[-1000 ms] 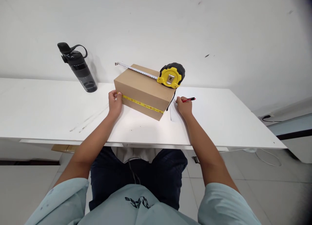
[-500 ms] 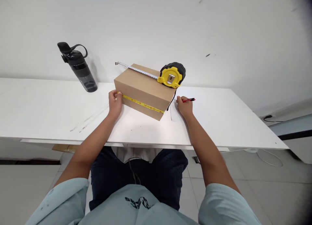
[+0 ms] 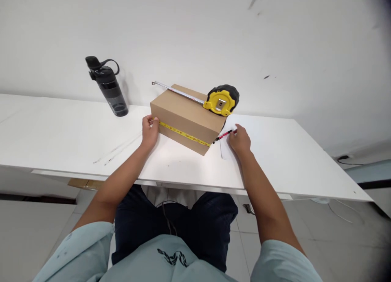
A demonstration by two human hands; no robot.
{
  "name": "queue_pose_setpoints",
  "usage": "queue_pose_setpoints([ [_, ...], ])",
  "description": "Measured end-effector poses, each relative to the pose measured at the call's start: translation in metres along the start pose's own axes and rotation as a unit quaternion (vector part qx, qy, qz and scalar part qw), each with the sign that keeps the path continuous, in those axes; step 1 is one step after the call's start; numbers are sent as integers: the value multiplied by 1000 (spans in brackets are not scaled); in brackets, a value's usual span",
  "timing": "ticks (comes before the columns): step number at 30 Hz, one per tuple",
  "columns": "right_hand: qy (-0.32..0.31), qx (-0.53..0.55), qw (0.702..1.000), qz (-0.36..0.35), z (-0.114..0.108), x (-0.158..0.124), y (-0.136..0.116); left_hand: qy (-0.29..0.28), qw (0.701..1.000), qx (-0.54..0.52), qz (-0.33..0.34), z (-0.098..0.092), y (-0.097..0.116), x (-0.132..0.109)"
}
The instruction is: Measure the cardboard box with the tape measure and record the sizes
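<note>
A brown cardboard box (image 3: 186, 115) sits at an angle on the white table. Across its front face runs a yellow soft measuring tape (image 3: 183, 133). My left hand (image 3: 150, 131) is closed at the box's left edge, pinching the tape's end there. On top of the box rests a yellow and black tape measure (image 3: 220, 102), its white blade drawn out leftward past the box edge. My right hand (image 3: 240, 139) grips a red and black pen (image 3: 225, 134), whose left end is close to the box's lower right corner. Under that hand lies a white sheet of paper (image 3: 226, 150).
Against the wall at the back left stands a dark water bottle (image 3: 110, 88) with a loop handle. The white table (image 3: 284, 156) ends in front at my lap. A black plug with a cable (image 3: 343, 158) is at the wall on the right.
My right hand has turned the pen, so it now points left toward the box corner instead of right. The view has shifted slightly; my left hand stays at the box edge.
</note>
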State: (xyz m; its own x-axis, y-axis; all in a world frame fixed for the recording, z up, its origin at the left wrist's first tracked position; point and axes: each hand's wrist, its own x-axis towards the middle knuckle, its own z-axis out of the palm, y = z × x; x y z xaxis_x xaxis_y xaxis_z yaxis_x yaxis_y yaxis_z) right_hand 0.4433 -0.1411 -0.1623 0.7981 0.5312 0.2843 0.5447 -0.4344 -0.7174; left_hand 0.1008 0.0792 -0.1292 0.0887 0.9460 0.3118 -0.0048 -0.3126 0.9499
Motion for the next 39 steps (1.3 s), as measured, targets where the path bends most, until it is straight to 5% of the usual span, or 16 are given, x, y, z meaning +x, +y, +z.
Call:
queue_pose_setpoints([
  [6, 47, 84, 995, -12, -11, -11, -17, -1, 999, 33, 21, -1, 1, -11],
  [11, 102, 229, 965, -78, -12, -15, -64, -7, 997, 64, 32, 3, 3, -22],
  [19, 4, 365, 928, -67, 1, -27, -142, -35, 990, 132, 31, -4, 8, -21],
  [28, 201, 390, 897, -43, -3, -40, -123, -63, 985, 159, 16, -4, 6, -17],
  [39, 327, 370, 869, -30, -10, -41, -122, -94, 983, 153, 47, -6, 5, -21],
])
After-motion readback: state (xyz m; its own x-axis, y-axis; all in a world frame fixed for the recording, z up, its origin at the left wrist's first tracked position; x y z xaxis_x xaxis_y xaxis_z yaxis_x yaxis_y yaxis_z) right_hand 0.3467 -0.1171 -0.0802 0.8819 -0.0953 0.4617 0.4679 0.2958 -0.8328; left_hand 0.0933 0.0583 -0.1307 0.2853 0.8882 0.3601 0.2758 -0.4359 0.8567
